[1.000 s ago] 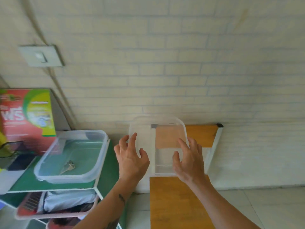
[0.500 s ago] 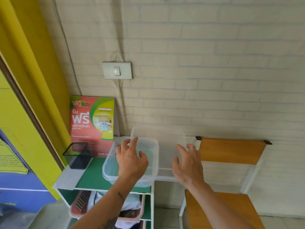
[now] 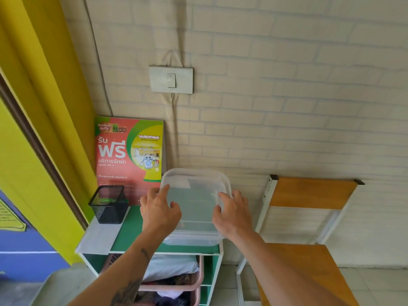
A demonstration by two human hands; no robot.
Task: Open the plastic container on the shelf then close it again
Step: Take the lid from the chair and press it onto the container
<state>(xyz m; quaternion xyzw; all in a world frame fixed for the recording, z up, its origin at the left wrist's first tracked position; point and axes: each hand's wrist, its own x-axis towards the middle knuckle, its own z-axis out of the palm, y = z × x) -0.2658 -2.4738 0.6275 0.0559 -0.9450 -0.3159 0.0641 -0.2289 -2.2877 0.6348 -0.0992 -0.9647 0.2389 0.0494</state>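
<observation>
A clear plastic container (image 3: 194,238) stands on the green top of the white shelf (image 3: 130,230). Its clear lid (image 3: 195,195) lies over the container, roughly lined up with the rim. My left hand (image 3: 159,210) holds the lid's left edge, fingers spread on top. At the lid's right edge my right hand (image 3: 234,215) grips it in the same way. I cannot tell whether the lid is pressed down onto the rim. What is inside the container is blurred by the lid.
A black mesh pen cup (image 3: 108,204) stands at the shelf's back left, in front of a red and green poster (image 3: 130,153). Pink baskets (image 3: 176,281) fill the shelf below. A wooden chair (image 3: 309,239) stands close on the right. A light switch (image 3: 171,80) is on the brick wall.
Both hands have carried the lid leftward from in front of the chair to above the container. The view has swung left and up with them.
</observation>
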